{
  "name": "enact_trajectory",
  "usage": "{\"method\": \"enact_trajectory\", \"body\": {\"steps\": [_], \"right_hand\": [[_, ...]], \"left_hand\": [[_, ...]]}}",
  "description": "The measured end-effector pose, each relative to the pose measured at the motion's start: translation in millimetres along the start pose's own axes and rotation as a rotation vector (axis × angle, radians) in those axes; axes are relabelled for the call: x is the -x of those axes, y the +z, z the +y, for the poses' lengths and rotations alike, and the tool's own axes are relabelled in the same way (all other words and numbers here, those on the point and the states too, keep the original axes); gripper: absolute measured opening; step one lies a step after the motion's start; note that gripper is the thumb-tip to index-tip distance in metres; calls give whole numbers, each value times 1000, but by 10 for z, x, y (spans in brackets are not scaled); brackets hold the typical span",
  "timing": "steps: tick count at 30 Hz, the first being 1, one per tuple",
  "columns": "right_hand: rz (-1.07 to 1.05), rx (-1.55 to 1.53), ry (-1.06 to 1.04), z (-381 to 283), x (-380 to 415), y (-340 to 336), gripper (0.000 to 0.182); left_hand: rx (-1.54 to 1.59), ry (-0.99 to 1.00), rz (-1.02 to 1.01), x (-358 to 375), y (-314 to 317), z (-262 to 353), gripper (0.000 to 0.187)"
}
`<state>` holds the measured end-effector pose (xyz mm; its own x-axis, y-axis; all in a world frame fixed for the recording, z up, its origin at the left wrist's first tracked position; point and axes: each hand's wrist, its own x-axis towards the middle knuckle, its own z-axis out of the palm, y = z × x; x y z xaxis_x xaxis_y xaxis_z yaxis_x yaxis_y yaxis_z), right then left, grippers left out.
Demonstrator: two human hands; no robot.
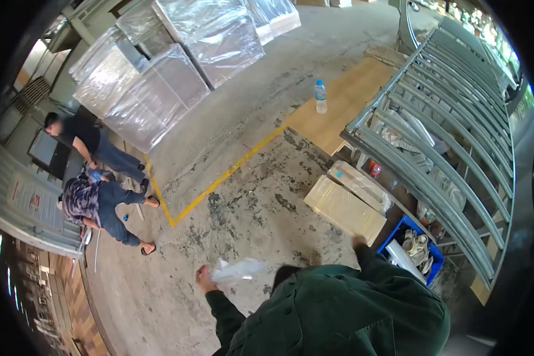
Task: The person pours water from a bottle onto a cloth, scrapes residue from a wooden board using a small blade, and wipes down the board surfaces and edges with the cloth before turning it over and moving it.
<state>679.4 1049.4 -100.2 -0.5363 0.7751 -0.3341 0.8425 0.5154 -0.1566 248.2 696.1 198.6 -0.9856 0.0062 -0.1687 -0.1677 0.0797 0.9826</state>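
My left hand (204,279) is out over the concrete floor, its fingers closed on a crumpled, whitish see-through plastic sheet (238,270) that trails to the right. At the end of the other dark green sleeve, my right hand (359,240) overlaps the near edge of a long tan cardboard box (344,207); its fingers are hidden. Alongside that box lies a second, plastic-wrapped box (357,183). Close by on the right stands a blue crate (438,261) with a pale roll and tangled off-white material inside.
A metal rack of curved bars (439,113) rises at right. A water bottle (320,97) stands on a wooden board (344,98). Wrapped stacks (154,95) fill the back, near a yellow floor line (231,172). Two people (98,202) are at left, one bent over.
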Motion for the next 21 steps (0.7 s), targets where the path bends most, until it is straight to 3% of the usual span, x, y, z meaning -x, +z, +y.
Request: {"method": "enact_trajectory", "body": {"steps": [1,2,5,8,12,16,18,20,21], "right_hand": [[-38,-115,102,-457,-392,-464,27],[67,-443,147,-932,-555,-1204,30],[246,-729,77,-1799,-1429,-2025,35],[303,-938,85,-2279,-2052,-2414,34],[191,-973,220,-2438,-2699,-2576,33],[207,-1103,425,-2613,-2955,-2803,32],[250,-1302,452,-2733,-3151,-2999,28],[305,-1424,498,-2880,-3246,-3368,27],[372,-1422,505,-2885,-3307,-3461,23]], "left_hand": [[-13,4,7,-250,37,60,19],[-21,13,10,-462,151,102,19],[-32,-19,1,-986,562,309,19],[-273,192,-95,-1888,1005,159,20],[-188,168,-246,-2952,2247,464,23],[-139,-14,-591,-3944,3823,617,25],[-201,63,-862,-3730,4724,964,20],[-400,282,-1134,-3317,5503,1383,16],[-390,108,-1198,-3205,5891,1417,16]]}}
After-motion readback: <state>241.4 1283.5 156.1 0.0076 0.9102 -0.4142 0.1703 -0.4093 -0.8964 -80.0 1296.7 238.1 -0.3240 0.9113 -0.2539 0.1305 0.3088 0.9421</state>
